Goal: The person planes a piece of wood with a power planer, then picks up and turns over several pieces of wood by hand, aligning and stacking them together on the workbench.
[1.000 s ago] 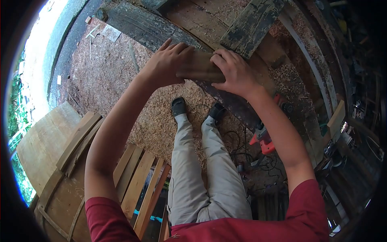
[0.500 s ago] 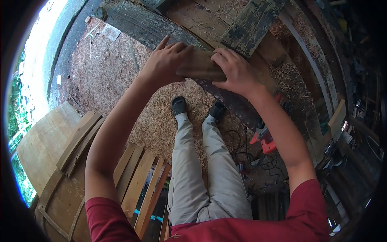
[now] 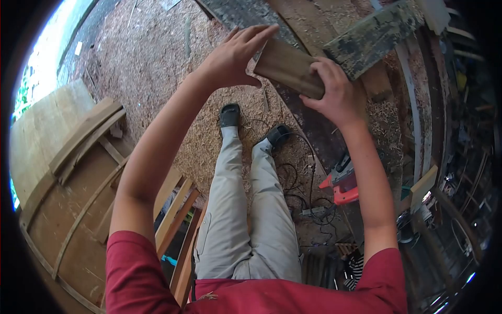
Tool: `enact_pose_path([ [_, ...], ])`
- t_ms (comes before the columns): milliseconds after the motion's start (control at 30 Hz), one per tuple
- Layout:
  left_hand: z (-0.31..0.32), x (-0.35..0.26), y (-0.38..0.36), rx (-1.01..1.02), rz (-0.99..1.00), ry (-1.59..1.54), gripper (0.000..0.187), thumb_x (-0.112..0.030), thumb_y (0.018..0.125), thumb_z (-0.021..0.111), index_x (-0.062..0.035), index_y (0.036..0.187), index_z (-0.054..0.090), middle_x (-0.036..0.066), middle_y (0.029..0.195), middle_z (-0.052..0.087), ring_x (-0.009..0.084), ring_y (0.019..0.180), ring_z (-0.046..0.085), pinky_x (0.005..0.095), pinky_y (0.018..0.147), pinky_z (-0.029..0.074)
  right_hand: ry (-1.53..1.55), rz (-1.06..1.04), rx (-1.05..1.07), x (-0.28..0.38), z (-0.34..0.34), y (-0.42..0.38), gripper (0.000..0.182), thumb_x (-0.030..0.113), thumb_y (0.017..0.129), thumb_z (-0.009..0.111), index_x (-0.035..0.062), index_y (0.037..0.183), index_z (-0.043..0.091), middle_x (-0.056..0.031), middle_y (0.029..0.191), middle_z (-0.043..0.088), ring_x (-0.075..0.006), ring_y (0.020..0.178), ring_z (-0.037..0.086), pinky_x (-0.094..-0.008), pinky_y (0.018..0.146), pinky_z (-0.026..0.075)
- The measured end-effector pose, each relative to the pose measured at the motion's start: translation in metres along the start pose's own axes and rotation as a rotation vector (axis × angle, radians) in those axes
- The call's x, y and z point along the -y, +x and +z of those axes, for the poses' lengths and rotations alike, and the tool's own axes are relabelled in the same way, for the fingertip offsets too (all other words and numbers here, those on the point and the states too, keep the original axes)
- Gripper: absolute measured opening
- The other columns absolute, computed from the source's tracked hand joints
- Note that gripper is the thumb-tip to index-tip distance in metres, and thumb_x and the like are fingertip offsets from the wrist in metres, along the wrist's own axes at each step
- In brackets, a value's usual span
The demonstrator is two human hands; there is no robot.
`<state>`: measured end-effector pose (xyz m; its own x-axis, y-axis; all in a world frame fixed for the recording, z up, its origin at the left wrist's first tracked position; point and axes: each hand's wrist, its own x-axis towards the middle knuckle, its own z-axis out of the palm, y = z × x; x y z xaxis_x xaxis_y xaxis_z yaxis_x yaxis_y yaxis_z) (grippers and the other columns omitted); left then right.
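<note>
A short wooden block (image 3: 287,69) is tilted over a dark, worn workbench (image 3: 314,123). My right hand (image 3: 334,89) grips its right end, thumb below and fingers over the top. At the block's left end my left hand (image 3: 235,57) has its fingers stretched out and thumb apart, close to the end face but not wrapped round it. A weathered board with peeling paint (image 3: 374,36) lies just beyond my right hand.
A red and black power tool (image 3: 342,183) rests on the bench by my right forearm, with black cables near it. Wood shavings (image 3: 151,57) cover the floor. Curved wooden frames (image 3: 78,141) and slats (image 3: 175,209) stand at the left.
My left hand has loosened from the block and its fingers have spread. The block, still in my right hand, has tilted and appears farther right. The camera view has shifted too.
</note>
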<state>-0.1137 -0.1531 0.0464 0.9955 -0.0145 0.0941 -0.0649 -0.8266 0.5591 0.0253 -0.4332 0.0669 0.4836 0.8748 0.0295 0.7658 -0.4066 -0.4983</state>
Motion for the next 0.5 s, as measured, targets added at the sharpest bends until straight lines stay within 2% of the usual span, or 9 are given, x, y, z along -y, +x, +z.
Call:
enact_pose_path([
  [67,0.011,0.009,-0.018,-0.051,-0.09,-0.055,0.146,-0.029,0.06,0.106,-0.0216,0.177,0.019,0.016,0.17,0.043,0.0417,0.154,0.047,0.0548,0.126,0.048,-0.012,0.013,0.013,0.005,-0.003,0.004,0.062,0.019,0.069,0.098,0.0128,0.116,0.058,-0.0093,0.137,0.064,-0.0361,0.131,0.063,-0.0489,0.11,0.054],
  [167,0.028,0.007,-0.044,-0.06,-0.274,-0.122,0.138,-0.039,0.069,0.103,-0.0194,0.177,0.019,0.017,0.174,0.04,0.0419,0.156,0.044,0.0545,0.129,0.044,-0.029,0.061,0.069,0.013,-0.008,0.007,0.061,0.017,0.07,0.097,0.0122,0.114,0.056,-0.011,0.137,0.064,-0.0382,0.131,0.062,-0.0501,0.108,0.054],
  [267,0.041,0.005,-0.06,-0.1,-0.286,-0.193,0.132,-0.039,0.073,0.101,-0.0182,0.177,0.021,0.016,0.175,0.039,0.0404,0.158,0.043,0.0536,0.131,0.041,-0.053,0.027,0.046,0.016,-0.006,0.009,0.06,0.017,0.07,0.097,0.0121,0.115,0.056,-0.0123,0.138,0.064,-0.0396,0.13,0.062,-0.0512,0.107,0.053],
  [400,0.041,0.016,-0.053,-0.151,-0.206,-0.24,0.128,-0.037,0.075,0.1,-0.0177,0.176,0.025,0.014,0.175,0.04,0.036,0.159,0.042,0.0504,0.133,0.039,-0.063,0.082,0.081,0.02,-0.007,0.011,0.062,0.017,0.07,0.097,0.0113,0.116,0.056,-0.0144,0.139,0.065,-0.0414,0.131,0.062,-0.051,0.106,0.053],
  [500,0.039,0.028,-0.036,-0.155,-0.11,-0.259,0.128,-0.039,0.075,0.1,-0.0185,0.176,0.024,0.014,0.177,0.038,0.0369,0.16,0.041,0.0504,0.133,0.039,-0.064,0.059,0.092,0.017,-0.005,0.012,0.062,0.018,0.07,0.097,0.0117,0.117,0.056,-0.0154,0.139,0.065,-0.0413,0.131,0.062,-0.0502,0.108,0.052],
])
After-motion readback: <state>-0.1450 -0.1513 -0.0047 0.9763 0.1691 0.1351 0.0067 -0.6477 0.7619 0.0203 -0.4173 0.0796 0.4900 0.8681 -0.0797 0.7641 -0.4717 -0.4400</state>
